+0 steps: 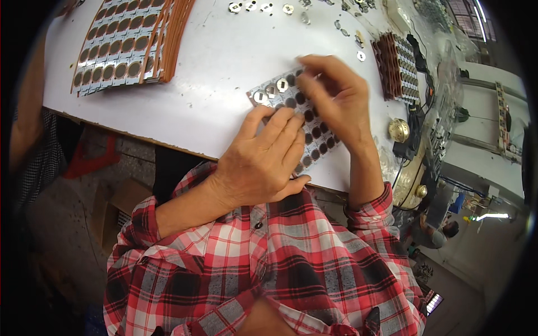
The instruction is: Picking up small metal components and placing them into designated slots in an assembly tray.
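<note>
A panel of small round circuit boards (321, 134) with dark copper-coloured circles lies near the table's front edge. Along its far left end sit three round silvery-white discs, among them one with a dark centre (282, 85). My left hand (262, 151) rests over the panel's left part, fingers stretched across it and thumb apart at the near edge. Over the panel's far right corner is my right hand (339, 92), its index finger and thumb bent towards each other. Whatever may be between those fingertips is hidden.
A thick stack of similar panels (120, 45) stands at the far left, and a smaller stack (397, 67) at the right. Loose round silvery parts (266, 8) lie along the back. A brass-coloured round knob (398, 130) and cables sit right. Another person's arm (27, 95) is at the left edge.
</note>
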### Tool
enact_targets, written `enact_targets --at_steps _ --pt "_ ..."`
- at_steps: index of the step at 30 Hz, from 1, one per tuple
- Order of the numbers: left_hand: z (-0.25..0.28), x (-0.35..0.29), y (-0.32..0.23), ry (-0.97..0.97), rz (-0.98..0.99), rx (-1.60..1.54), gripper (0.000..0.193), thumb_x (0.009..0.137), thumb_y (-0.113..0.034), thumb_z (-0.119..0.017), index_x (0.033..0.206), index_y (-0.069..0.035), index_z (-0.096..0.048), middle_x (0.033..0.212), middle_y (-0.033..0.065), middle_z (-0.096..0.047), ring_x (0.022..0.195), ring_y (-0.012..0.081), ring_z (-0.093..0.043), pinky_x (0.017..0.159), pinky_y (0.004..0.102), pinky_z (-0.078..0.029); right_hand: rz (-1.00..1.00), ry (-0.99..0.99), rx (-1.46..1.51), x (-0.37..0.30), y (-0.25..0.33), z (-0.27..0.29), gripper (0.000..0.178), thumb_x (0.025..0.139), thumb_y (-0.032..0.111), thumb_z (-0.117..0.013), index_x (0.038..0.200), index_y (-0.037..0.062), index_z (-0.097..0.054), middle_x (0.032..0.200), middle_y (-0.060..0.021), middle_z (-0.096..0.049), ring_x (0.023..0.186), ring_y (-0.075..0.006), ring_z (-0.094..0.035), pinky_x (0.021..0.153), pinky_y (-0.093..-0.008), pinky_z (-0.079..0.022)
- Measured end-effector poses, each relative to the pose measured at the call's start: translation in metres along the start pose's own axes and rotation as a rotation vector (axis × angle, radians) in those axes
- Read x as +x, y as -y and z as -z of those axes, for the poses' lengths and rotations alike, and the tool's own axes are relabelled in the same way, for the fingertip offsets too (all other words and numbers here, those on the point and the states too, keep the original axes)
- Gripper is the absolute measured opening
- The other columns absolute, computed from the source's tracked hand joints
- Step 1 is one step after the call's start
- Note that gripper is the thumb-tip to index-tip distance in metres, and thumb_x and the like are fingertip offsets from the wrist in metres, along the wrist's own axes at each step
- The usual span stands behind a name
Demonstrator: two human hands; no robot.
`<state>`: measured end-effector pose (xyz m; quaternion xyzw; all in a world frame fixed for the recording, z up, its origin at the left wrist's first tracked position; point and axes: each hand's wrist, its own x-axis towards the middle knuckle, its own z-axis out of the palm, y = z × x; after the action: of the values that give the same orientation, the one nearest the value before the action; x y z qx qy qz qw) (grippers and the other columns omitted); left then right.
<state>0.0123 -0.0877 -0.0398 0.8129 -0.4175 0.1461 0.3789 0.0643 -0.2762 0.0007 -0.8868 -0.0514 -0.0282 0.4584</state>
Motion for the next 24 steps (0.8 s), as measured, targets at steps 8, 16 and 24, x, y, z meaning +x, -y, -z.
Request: enact_targets --at_steps 8,16,24 --pt "0.001 -0.001 -0.001 0.0 0.013 0.022 0.068 0.065 -0.044 -0.082 0.106 0.009 -0.069 0.119 0.0222 -0.066 0.118 0.0348 -0.059 0.103 0.0522 -0.044 0.147 -0.479 -0.74 0.032 -0.074 0.072 0.02 0.096 0.009 -0.068 0.114 0.0035 -0.074 0.08 -0.0017 -0.069 0.071 -0.0111 -0.061 0.064 -0.0271 -0.049" --pt "-0.003 -0.002 0.0 -0.02 0.011 0.016 0.069 0.065 -0.045 -0.082 0.105 0.009 -0.07 0.118 0.0222 -0.067 0.121 0.0346 -0.058 0.105 0.0525 -0.044 -0.164 -0.12 0.139 0.016 -0.014 0.037 0.011 0.099 0.011 -0.069 0.105 0.0026 -0.07 0.083 -0.002 -0.07 0.071 -0.0071 -0.062 0.059 -0.0215 -0.047" --pt "-0.005 0.002 0.0 0.013 0.014 0.016 0.07 0.064 -0.047 -0.082 0.106 0.008 -0.07 0.121 0.0216 -0.067 0.122 0.0347 -0.057 0.108 0.053 -0.042 -0.275 0.208 0.227 0.004 0.003 0.02 0.013 0.099 0.008 -0.067 0.109 0.0043 -0.075 0.078 0.0014 -0.065 0.066 -0.0029 -0.057 0.053 -0.0183 -0.045"
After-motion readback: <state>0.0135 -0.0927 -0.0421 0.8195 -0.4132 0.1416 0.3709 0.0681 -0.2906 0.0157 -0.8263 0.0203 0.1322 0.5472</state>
